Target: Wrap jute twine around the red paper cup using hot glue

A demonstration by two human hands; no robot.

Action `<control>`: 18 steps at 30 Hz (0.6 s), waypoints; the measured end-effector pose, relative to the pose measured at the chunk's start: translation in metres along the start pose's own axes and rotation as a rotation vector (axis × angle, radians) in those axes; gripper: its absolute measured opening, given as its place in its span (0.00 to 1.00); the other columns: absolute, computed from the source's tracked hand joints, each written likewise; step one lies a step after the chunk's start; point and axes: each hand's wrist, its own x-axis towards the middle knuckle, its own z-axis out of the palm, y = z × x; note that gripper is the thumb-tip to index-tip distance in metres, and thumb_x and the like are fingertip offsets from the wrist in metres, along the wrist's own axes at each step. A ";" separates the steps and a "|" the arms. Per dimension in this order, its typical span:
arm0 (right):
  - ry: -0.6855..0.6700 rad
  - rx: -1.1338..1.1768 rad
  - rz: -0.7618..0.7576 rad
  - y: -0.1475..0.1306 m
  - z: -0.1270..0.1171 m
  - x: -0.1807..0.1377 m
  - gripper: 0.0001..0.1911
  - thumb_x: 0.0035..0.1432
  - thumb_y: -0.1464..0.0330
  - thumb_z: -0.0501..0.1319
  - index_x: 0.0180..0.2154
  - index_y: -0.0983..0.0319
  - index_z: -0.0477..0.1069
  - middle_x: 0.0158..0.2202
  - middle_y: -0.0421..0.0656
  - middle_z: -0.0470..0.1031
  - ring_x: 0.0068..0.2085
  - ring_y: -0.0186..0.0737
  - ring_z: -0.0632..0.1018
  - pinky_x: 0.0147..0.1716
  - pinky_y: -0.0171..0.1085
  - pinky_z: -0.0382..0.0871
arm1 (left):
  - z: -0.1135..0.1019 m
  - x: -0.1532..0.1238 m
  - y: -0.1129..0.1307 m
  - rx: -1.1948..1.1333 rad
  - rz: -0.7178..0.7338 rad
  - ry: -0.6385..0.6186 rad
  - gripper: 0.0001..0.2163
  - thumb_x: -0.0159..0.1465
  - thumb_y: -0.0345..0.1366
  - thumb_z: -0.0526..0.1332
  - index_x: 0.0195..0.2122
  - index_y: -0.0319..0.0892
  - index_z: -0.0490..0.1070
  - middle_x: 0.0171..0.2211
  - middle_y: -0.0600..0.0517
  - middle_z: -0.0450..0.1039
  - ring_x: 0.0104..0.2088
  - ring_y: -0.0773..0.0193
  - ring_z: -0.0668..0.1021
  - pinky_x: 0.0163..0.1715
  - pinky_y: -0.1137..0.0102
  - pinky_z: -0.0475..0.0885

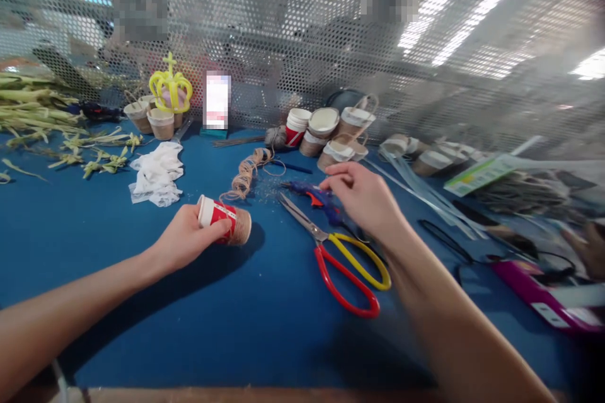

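Note:
My left hand (182, 236) is closed around a red and white paper cup (218, 217), tilted on its side above the blue table. Brown twine is wrapped round the cup's right-hand end. A strand seems to run from there to a loose coil of twine (243, 176) behind it. Over a blue glue gun (326, 206) with an orange trigger hovers my right hand (357, 195), its fingers loosely bent and nothing visible in them. Whether the fingertips touch the gun is unclear. Large scissors (326, 239) with red and yellow handles lie partly open below the gun.
Several twine-wrapped cups (312, 143) stand at the back, near a perforated metal screen (265, 44). A crumpled white cloth (158, 173), a yellow crown (170, 89) and dry husks (33, 104) are on the left. Clear glue sticks (425, 189) and a purple box (534, 296) lie right.

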 end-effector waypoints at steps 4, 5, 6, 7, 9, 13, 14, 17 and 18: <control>-0.102 -0.144 0.042 0.039 0.018 0.014 0.04 0.45 0.69 0.60 0.23 0.62 0.67 0.26 0.47 0.74 0.33 0.47 0.76 0.31 0.39 0.65 | -0.001 0.001 0.002 0.098 -0.018 -0.003 0.09 0.52 0.39 0.59 0.24 0.36 0.69 0.20 0.54 0.69 0.22 0.68 0.68 0.22 0.75 0.62; -0.133 -0.153 0.046 0.046 0.023 0.015 0.07 0.44 0.68 0.61 0.19 0.61 0.66 0.23 0.47 0.73 0.33 0.47 0.76 0.30 0.38 0.64 | -0.001 0.001 0.002 0.112 -0.020 -0.007 0.09 0.52 0.39 0.59 0.24 0.36 0.69 0.20 0.54 0.69 0.22 0.68 0.68 0.22 0.75 0.62; -0.159 -0.155 0.052 0.050 0.027 0.016 0.09 0.43 0.68 0.62 0.17 0.61 0.64 0.21 0.46 0.72 0.32 0.47 0.76 0.29 0.38 0.64 | -0.001 0.001 0.003 0.118 -0.019 -0.011 0.09 0.52 0.39 0.59 0.24 0.36 0.69 0.20 0.54 0.69 0.22 0.68 0.68 0.22 0.75 0.62; -0.178 -0.149 0.062 0.053 0.029 0.017 0.11 0.42 0.69 0.62 0.15 0.60 0.62 0.19 0.45 0.71 0.31 0.46 0.76 0.28 0.37 0.64 | -0.001 0.002 0.003 0.117 -0.019 -0.016 0.09 0.52 0.39 0.58 0.24 0.36 0.69 0.20 0.54 0.69 0.22 0.68 0.68 0.22 0.74 0.62; -0.199 -0.116 0.091 0.053 0.031 0.017 0.11 0.41 0.72 0.62 0.15 0.60 0.61 0.17 0.43 0.70 0.29 0.45 0.76 0.27 0.37 0.64 | -0.001 0.002 0.003 0.108 -0.017 -0.021 0.09 0.52 0.38 0.58 0.23 0.37 0.68 0.20 0.54 0.68 0.22 0.68 0.68 0.23 0.75 0.62; -0.228 0.043 0.128 0.039 0.019 0.012 0.03 0.45 0.72 0.59 0.24 0.62 0.64 0.18 0.40 0.71 0.22 0.38 0.74 0.24 0.36 0.67 | -0.001 0.003 0.000 0.080 -0.028 -0.018 0.08 0.52 0.38 0.58 0.23 0.37 0.67 0.19 0.55 0.67 0.21 0.69 0.67 0.23 0.75 0.62; -0.231 0.106 0.126 0.033 0.014 0.009 0.02 0.47 0.71 0.58 0.27 0.63 0.65 0.20 0.41 0.72 0.23 0.36 0.74 0.24 0.35 0.68 | 0.000 0.004 -0.001 0.058 -0.030 -0.025 0.08 0.52 0.38 0.58 0.24 0.37 0.68 0.20 0.54 0.67 0.22 0.69 0.68 0.24 0.74 0.63; -0.275 0.416 0.142 0.010 0.000 -0.005 0.06 0.48 0.68 0.59 0.31 0.63 0.65 0.25 0.41 0.73 0.24 0.33 0.74 0.24 0.33 0.69 | -0.001 0.004 -0.002 0.009 -0.023 -0.038 0.09 0.52 0.38 0.59 0.25 0.36 0.69 0.22 0.53 0.69 0.23 0.68 0.69 0.26 0.74 0.65; -0.340 0.543 0.171 0.002 -0.004 -0.010 0.06 0.47 0.67 0.60 0.29 0.62 0.65 0.22 0.40 0.72 0.23 0.33 0.73 0.22 0.32 0.69 | -0.001 0.004 -0.003 0.008 -0.017 -0.041 0.09 0.52 0.39 0.59 0.26 0.36 0.69 0.22 0.53 0.70 0.23 0.68 0.70 0.26 0.74 0.65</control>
